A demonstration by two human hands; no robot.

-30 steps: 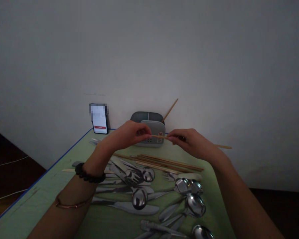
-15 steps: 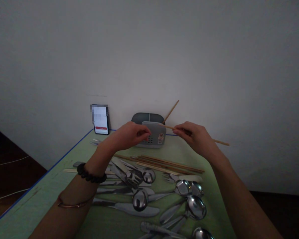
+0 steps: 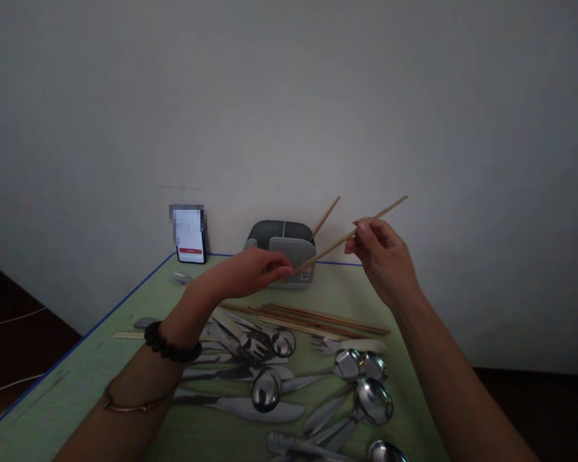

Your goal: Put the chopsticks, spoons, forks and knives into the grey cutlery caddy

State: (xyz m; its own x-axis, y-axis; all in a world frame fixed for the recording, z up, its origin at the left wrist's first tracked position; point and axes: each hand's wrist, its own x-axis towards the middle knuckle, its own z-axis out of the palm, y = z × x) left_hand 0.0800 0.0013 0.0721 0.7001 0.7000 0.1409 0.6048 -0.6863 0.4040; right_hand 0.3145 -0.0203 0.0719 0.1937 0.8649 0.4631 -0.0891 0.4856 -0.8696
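Note:
My right hand [image 3: 381, 255] pinches a wooden chopstick [image 3: 390, 208] near its middle; the stick slants up to the right and its lower tip points down at the grey cutlery holder [image 3: 285, 251]. My left hand [image 3: 250, 273] hovers in front of the holder with fingers curled together close to the chopstick's lower tip; whether they touch it is unclear. Another chopstick [image 3: 325, 218] stands tilted in the holder.
On the green table [image 3: 77, 385] lie several chopsticks [image 3: 318, 317], spoons [image 3: 366, 401], forks [image 3: 250, 346] and knives [image 3: 250, 407]. A phone [image 3: 190, 235] leans on the white wall at the back left. The table's blue edge runs along the left.
My right hand has swung the chopstick from nearly level to a steep slant, its outer end raised and its lower tip lowered toward the holder. My left hand dropped slightly.

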